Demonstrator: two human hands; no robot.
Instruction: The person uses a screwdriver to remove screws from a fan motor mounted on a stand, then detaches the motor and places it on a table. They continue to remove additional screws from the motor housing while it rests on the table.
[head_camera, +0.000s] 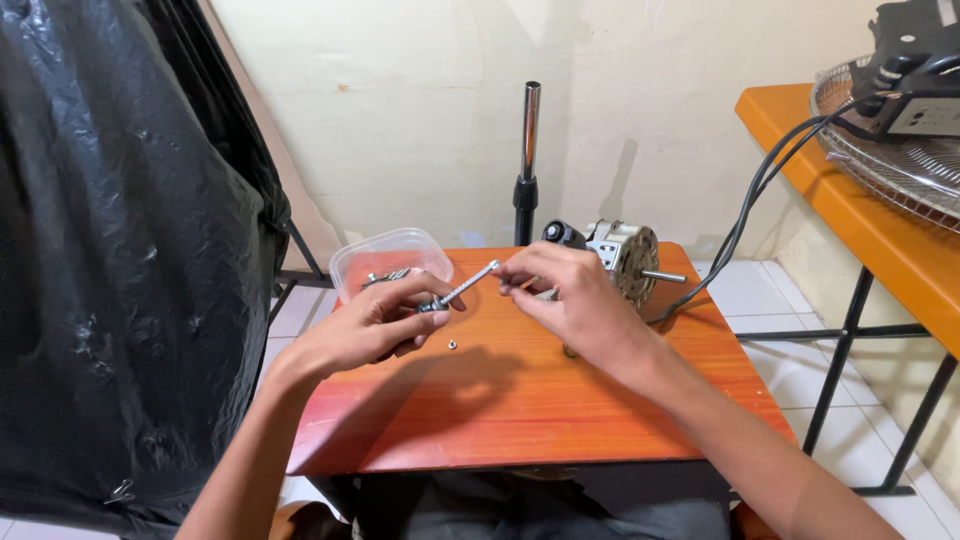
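Note:
A long metal bolt (467, 286) is held slanted above the small orange-brown wooden table (520, 400). My left hand (375, 325) grips its lower, darker end. My right hand (565, 300) has its fingertips at the bolt's upper tip, fingers pinched. A tiny nut or washer (452, 345) lies on the table below my left hand. Behind my right hand sits a grey fan motor (625, 255) with its shaft pointing right.
A clear plastic tub (390, 258) with metal parts stands at the table's back left. A chrome pole (527, 160) rises behind. A black plastic sheet (110, 250) hangs at left. An orange bench (860, 220) at right carries a wire fan grille (900, 170) and black cables (750, 210).

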